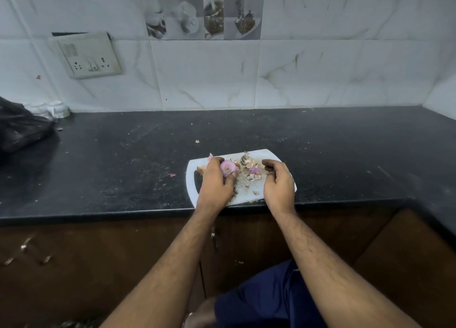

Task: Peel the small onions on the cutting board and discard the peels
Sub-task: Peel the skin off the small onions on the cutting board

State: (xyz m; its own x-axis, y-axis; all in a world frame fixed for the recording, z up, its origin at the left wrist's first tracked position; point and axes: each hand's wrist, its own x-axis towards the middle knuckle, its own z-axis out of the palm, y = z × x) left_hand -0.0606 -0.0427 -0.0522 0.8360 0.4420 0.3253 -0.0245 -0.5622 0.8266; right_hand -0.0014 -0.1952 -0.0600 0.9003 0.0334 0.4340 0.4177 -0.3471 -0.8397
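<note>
A white cutting board point(267, 153) lies at the front edge of the black counter. My left hand point(216, 182) grips a small pink peeled onion point(228, 167) over the board's left half, thumb against its near side. My right hand point(277, 183) hovers over the board's right side with its fingers curled; what they hold, if anything, is hidden. Loose peels point(253, 173) lie scattered between the hands, with a dry brownish piece point(245, 159) at the board's far edge. Another onion piece point(201, 169) lies left of my left hand.
The black counter point(123, 159) stretches left and right, dusted with crumbs and a pink peel scrap point(172, 174). A black plastic bag point(19, 127) sits at the far left, white cups point(55, 109) behind it. A tiled wall with a socket plate point(90, 56) stands behind.
</note>
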